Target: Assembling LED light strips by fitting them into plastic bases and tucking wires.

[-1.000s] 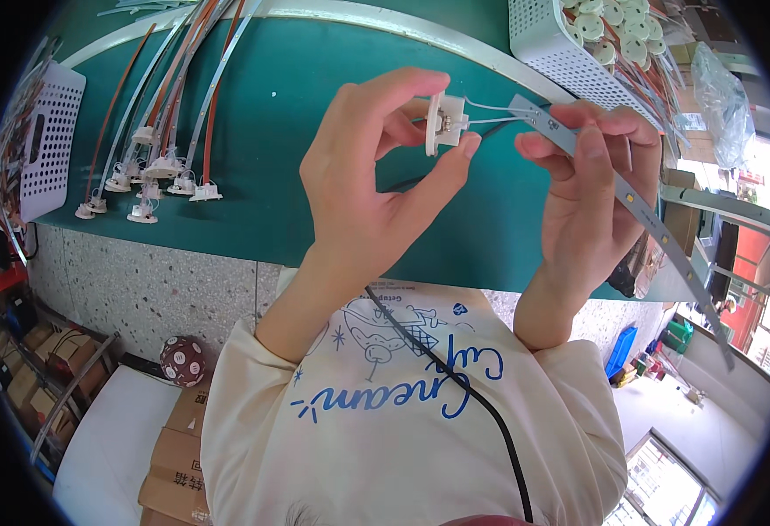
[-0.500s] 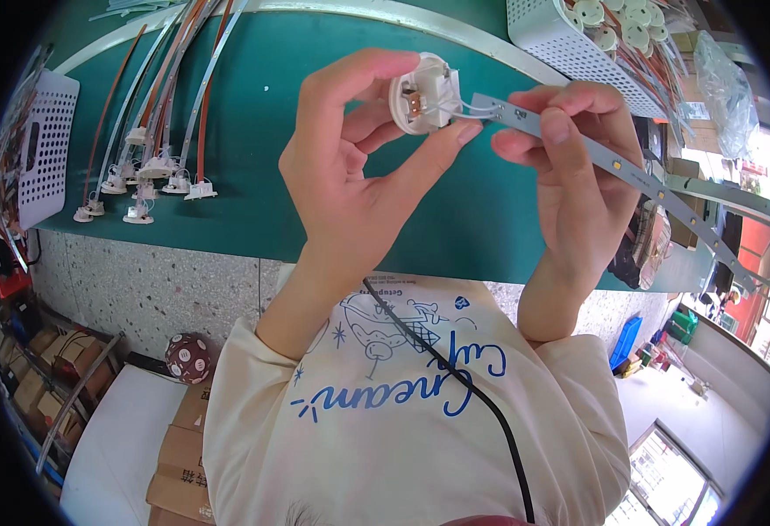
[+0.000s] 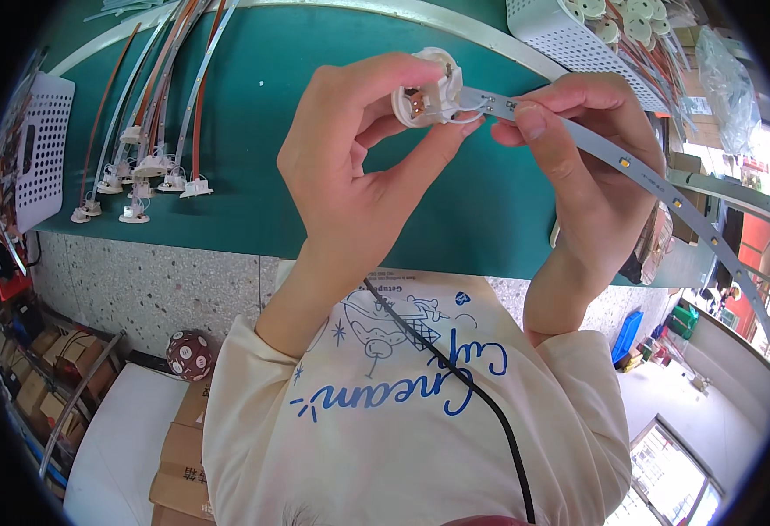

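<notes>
My left hand (image 3: 350, 149) grips a round white plastic end cap (image 3: 413, 107) between thumb and fingers, its inner side with small parts and wires showing. Pinched in my right hand (image 3: 591, 145) is a thin LED strip (image 3: 665, 188), pale grey with small yellow LEDs, bending down toward the right. Thin white wires (image 3: 468, 116) join the strip's end to the cap. That end of the strip now meets the cap's side; whether it sits in a slot I cannot tell. Both hands are raised over the green table (image 3: 253, 175).
Several wired strips with white end caps (image 3: 152, 167) lie at the table's left. A white perforated basket (image 3: 45, 149) stands beyond them. Another white basket (image 3: 569, 53) with round caps and strips is at the far right. Cardboard boxes (image 3: 179, 465) stand on the floor at lower left.
My right hand has moved the strip's end left against the cap, and the strip now bends more. The cap has turned and risen slightly in my left hand.
</notes>
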A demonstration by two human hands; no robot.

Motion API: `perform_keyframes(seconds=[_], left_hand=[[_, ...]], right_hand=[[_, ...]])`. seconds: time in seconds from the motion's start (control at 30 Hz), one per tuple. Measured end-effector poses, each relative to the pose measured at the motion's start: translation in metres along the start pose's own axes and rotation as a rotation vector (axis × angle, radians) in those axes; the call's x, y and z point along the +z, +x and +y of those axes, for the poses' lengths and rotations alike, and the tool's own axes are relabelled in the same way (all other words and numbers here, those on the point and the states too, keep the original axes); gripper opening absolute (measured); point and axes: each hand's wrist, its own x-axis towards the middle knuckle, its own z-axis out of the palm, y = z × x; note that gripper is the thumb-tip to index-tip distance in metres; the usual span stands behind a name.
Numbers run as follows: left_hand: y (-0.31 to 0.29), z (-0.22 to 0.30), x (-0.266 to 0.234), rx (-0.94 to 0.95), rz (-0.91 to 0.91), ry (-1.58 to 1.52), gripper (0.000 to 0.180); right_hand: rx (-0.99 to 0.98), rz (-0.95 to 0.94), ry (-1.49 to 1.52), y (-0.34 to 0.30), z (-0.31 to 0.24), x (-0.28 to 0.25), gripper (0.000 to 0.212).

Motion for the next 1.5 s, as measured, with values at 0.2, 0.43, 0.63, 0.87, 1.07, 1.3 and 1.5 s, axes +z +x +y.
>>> perform_keyframes(seconds=[0.2,0.43,0.63,0.87,1.07,1.3,1.5], left_hand=[[-0.002,0.004,0.000,-0.059,-0.003,-0.061,0.042],[-0.004,0.005,0.000,-0.011,-0.018,-0.064,0.039],[-0.004,0.006,0.003,0.012,0.021,-0.080,0.035],[-0.007,0.005,0.003,0.014,0.062,-0.062,0.036],[-0.004,0.007,0.000,0.053,0.013,0.063,0.035],[-0.006,0.004,-0.001,0.089,0.037,0.047,0.036],[-0.001,0.011,0.002,0.026,0.076,0.067,0.036]], right_hand=[[-0.053,-0.030,-0.152,-0.003,-0.002,0.000,0.013],[-0.083,0.072,-0.101,-0.005,0.000,0.006,0.012],[-0.071,0.079,-0.138,-0.005,-0.004,0.006,0.011],[-0.086,0.085,-0.092,-0.005,0.000,0.008,0.012],[-0.068,0.041,-0.128,-0.006,-0.002,0.003,0.012],[-0.098,0.113,-0.012,-0.008,0.007,0.010,0.012],[-0.102,0.101,-0.090,-0.007,-0.001,0.007,0.012]])
